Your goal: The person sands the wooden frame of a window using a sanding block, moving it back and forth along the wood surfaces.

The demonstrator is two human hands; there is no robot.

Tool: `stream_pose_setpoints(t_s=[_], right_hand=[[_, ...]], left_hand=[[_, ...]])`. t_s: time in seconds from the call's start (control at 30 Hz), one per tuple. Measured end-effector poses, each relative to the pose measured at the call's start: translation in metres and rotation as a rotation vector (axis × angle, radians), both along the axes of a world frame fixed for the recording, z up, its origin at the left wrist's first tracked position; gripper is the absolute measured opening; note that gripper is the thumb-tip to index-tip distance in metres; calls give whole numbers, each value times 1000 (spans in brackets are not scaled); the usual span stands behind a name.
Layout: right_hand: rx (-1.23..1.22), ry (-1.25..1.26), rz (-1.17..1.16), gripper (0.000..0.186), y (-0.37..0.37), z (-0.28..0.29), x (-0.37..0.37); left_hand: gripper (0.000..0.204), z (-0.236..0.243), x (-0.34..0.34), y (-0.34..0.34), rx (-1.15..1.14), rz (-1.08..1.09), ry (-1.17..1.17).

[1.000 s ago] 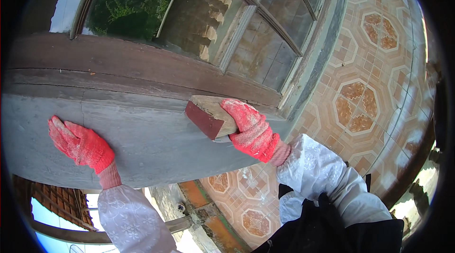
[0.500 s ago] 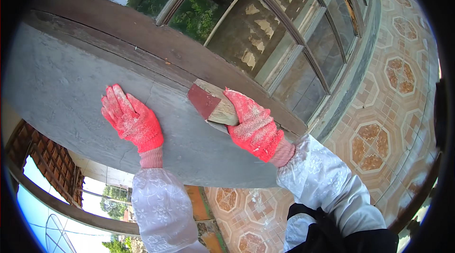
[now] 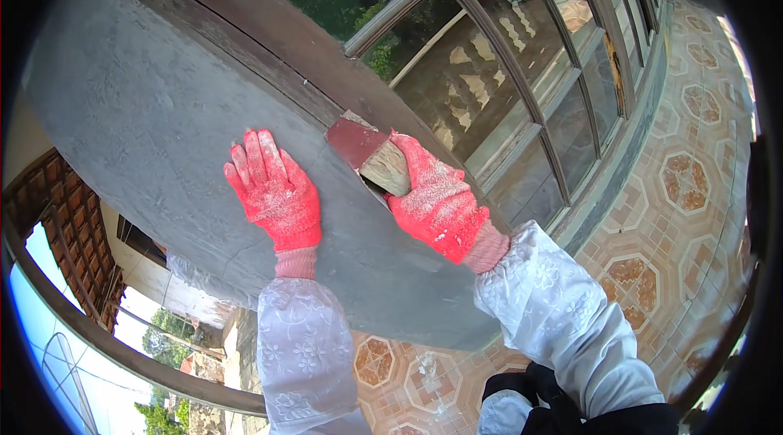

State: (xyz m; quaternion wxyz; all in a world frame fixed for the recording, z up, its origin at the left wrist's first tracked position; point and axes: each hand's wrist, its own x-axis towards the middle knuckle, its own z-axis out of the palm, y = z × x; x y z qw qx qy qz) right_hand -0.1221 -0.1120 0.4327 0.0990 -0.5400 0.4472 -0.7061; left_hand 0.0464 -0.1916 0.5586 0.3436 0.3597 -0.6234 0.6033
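My left hand [image 3: 279, 190], in a red work glove dusted with pale powder, rests flat against the grey wall [image 3: 147, 101]. Its fingers are stretched out and it holds nothing. Gloved in the same red, my right hand [image 3: 440, 203] grips a wooden sanding block [image 3: 385, 167]. Red-brown sandpaper [image 3: 356, 141] wraps the block's far end, and a gap shows between the paper and the wood. The block lies at the wall's upper edge, beside the brown wooden window frame [image 3: 269, 52]. The fingertips of my right hand are partly hidden behind the block.
Glass window panes [image 3: 457, 84] rise just beyond the frame. Patterned floor tiles [image 3: 685, 182] run along the right and below the wall. A curved railing [image 3: 147, 366] crosses the lower left, with a tiled roof [image 3: 73, 231] beyond it.
The view has shifted, so wall and window sit farther right in it. My right hand has slid the sanding block leftward along the frame, closer to my left hand, which stays flat.
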Motion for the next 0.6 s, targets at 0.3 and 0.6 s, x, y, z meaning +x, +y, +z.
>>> stream_pose_setpoints(t_s=[0.3,0.6], right_hand=[[376,102,65,70,13,-41,3],[293,56,71,70,8,-43,8]], left_hand=[[38,1,10,6,-3,47,-6],[38,5,8,3,14,1,5]])
